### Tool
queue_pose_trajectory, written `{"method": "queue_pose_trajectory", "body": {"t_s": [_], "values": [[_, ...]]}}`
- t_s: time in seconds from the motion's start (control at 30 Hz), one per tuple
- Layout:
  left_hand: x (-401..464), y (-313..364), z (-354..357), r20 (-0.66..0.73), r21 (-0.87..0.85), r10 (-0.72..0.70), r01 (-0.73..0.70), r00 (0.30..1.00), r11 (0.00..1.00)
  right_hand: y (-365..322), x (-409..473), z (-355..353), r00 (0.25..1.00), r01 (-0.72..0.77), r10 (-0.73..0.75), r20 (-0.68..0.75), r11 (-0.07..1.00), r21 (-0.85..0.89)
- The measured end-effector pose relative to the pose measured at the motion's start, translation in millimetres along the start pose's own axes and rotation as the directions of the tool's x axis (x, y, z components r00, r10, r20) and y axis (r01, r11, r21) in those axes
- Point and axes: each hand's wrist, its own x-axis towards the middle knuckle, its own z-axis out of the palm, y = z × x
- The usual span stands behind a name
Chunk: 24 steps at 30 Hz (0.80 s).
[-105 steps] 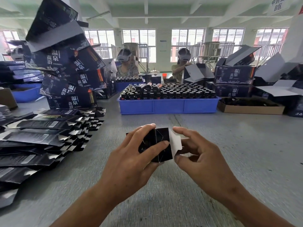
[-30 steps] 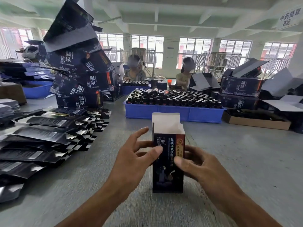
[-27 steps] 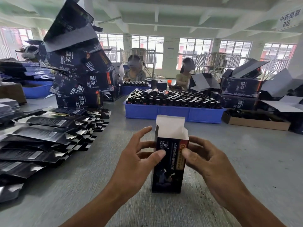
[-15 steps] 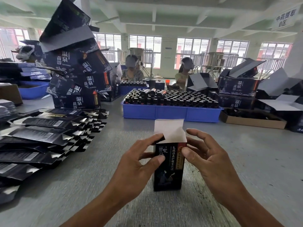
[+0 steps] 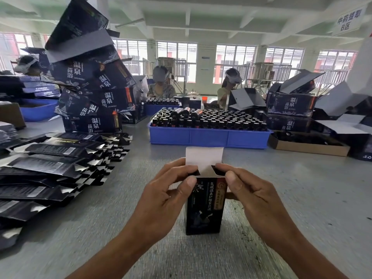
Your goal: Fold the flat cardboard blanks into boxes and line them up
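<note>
both my left hand (image 5: 161,200) and right hand (image 5: 255,200) pinching box (image 5: 204,208) top corners. press too hard, white lid flap (image 5: 203,160) creases or box tips.

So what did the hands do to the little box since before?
The small dark box, first held up in the air end-on, now stands upright on the table. Its white top flap is up. The left hand and right hand moved up to pinch the box's top corners. The flat blanks and blue crate stayed put.
</note>
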Motion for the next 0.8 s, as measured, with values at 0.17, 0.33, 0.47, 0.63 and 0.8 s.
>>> {"method": "queue_pose_trajectory", "body": {"t_s": [0.17,0.33,0.47,0.63,0.8], "values": [[-1,1,0,-0.003,0.011,0.031,-0.031,1.000,0.999,-2,0,2,0.998,0.029,-0.027,-0.054,0.999,0.033],[-1,4,1,0.010,0.023,0.023,-0.024,1.000,0.999,-5,-2,4,0.989,0.076,-0.070,-0.127,0.996,0.039],[-2,5,0,0.011,0.025,0.017,-0.017,1.000,1.000,-4,-2,3,0.987,0.058,-0.047,-0.152,0.996,0.068],[-2,5,0,0.010,0.023,0.010,-0.011,1.000,1.000,-9,-4,5,0.989,0.070,-0.061,-0.136,0.996,0.062],[-2,4,0,0.026,0.026,0.017,-0.018,1.000,0.999,-14,-6,9,0.975,0.100,-0.095,-0.201,0.995,0.012]]}}
